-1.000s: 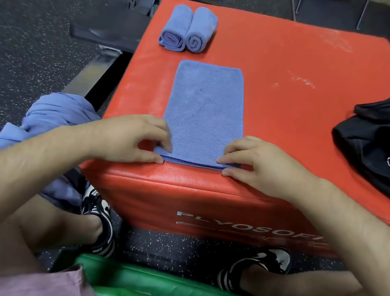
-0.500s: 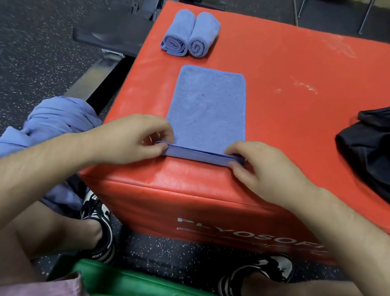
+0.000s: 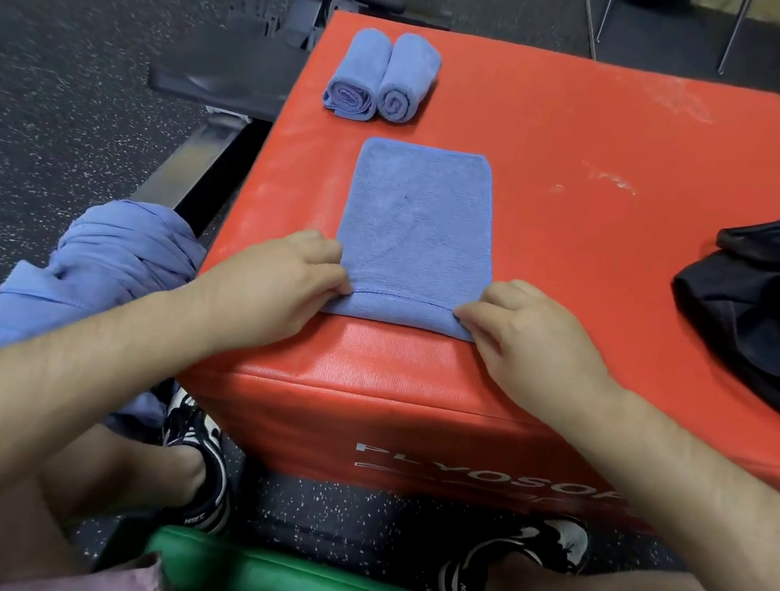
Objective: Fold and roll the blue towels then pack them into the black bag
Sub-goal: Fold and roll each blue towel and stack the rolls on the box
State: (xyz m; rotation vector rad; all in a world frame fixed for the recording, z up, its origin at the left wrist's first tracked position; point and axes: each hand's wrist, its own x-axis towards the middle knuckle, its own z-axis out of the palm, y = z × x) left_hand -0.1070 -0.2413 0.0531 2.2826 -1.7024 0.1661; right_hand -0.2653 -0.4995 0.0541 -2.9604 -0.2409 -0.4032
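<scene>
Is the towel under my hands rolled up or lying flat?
Mostly flat. Only the near edge of the towel is turned over, pinched by the left hand and right hand; the rest lies spread.

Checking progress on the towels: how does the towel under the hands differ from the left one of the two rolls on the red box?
The towel under the hands lies mostly flat, only its near edge turned over; the left roll is fully rolled, spiral end showing. The left hand and right hand pinch the towel's near corners; no hand touches the left roll. Both are blue and lie on the red box.
</scene>
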